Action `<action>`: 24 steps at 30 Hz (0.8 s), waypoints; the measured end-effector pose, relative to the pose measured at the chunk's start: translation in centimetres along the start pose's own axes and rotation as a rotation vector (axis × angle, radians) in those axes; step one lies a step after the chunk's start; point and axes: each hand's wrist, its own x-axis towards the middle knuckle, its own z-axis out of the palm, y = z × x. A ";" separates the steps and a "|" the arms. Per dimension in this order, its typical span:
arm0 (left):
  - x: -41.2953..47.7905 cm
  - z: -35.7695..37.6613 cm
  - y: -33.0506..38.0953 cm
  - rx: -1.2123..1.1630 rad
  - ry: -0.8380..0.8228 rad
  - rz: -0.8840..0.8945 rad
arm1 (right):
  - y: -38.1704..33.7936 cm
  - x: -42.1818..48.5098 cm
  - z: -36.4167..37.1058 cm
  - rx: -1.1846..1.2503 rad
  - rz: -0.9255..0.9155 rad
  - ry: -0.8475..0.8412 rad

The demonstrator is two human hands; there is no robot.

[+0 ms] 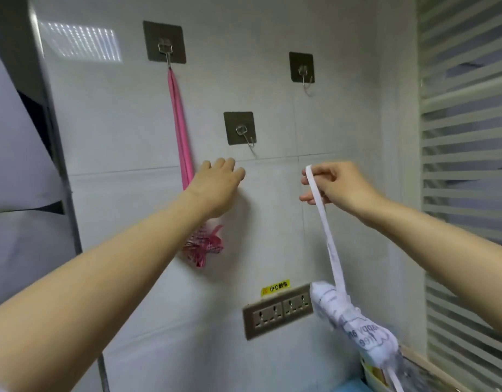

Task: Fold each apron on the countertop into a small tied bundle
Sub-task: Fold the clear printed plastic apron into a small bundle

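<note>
A white printed apron bundle [354, 321] dangles from its white strap [326, 230]. My right hand [340, 185] pinches the top loop of that strap, right of and below the middle wall hook [245, 135]. A pink apron bundle [204, 247] hangs by its pink strap [180, 120] from the upper left hook [166, 52]. My left hand [218, 179] is raised in front of the pink strap with fingers relaxed, holding nothing, just below and left of the middle hook.
A third hook [303, 73] at the upper right is bare. A double power socket [278, 309] with a yellow warning label sits low on the tiled wall. A slatted blind [464, 165] fills the right side. A pale cabinet edge [54, 137] stands on the left.
</note>
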 end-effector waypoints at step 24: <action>2.4 3.6 -5.4 0.059 0.334 0.038 | -3.8 13.9 9.5 -0.702 -0.291 -0.033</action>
